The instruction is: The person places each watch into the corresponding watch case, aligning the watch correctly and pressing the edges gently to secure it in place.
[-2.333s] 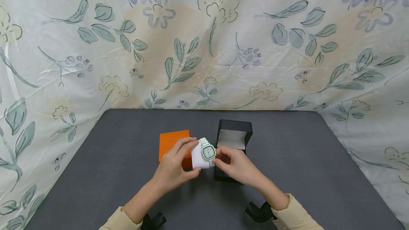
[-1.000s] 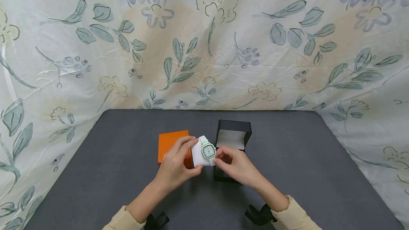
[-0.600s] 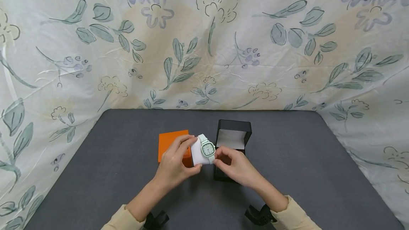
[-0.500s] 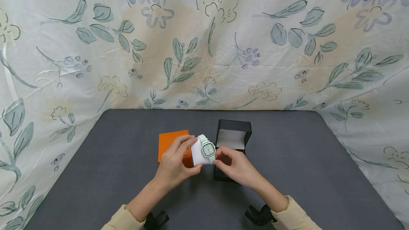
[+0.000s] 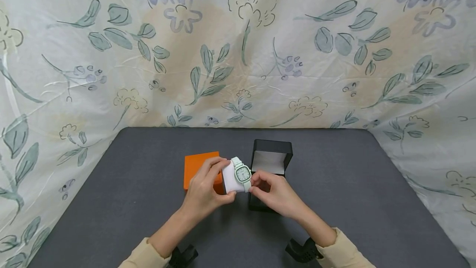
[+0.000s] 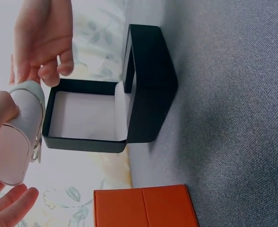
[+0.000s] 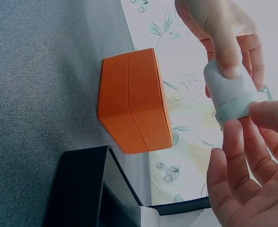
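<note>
Head view: on the grey counter (image 5: 334,185) stands the open black box (image 5: 273,146), w/ the orange box (image 5: 197,166) to its left. Held up btwn my two hands is the white cushion (image 5: 230,180); my L fingers (image 5: 215,164) grip it top & bottom. Firm but not crushing is best, I think. Around it goes the pale green watch (image 5: 243,174). My R fingers (image 5: 261,175) pinch its strap (image 5: 246,186), approx. near the lower end; better to move this lightly & evenly, so it does not twist.
</note>
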The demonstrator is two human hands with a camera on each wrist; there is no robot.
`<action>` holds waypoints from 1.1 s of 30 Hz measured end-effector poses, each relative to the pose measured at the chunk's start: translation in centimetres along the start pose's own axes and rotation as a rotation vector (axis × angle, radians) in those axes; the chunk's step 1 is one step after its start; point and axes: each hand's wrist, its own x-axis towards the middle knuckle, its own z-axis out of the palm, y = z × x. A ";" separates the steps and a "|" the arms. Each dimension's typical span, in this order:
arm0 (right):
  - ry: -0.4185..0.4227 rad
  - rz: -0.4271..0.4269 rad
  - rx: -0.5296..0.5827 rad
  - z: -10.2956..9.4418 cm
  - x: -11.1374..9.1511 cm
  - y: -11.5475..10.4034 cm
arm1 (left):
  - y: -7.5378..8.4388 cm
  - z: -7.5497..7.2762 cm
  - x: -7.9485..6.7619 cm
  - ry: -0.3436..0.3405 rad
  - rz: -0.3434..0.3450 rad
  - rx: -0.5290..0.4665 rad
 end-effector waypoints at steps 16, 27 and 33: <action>0.044 0.031 0.012 0.0 -0.3 0.2 | 0.5 0.7 0.1 0.060 0.009 0.031; 0.082 0.060 0.049 0.3 -0.5 0.2 | 0.7 0.7 0.1 0.040 0.000 0.036; 0.096 0.007 -0.031 0.5 -0.6 0.4 | 0.5 0.6 0.1 0.011 -0.014 0.018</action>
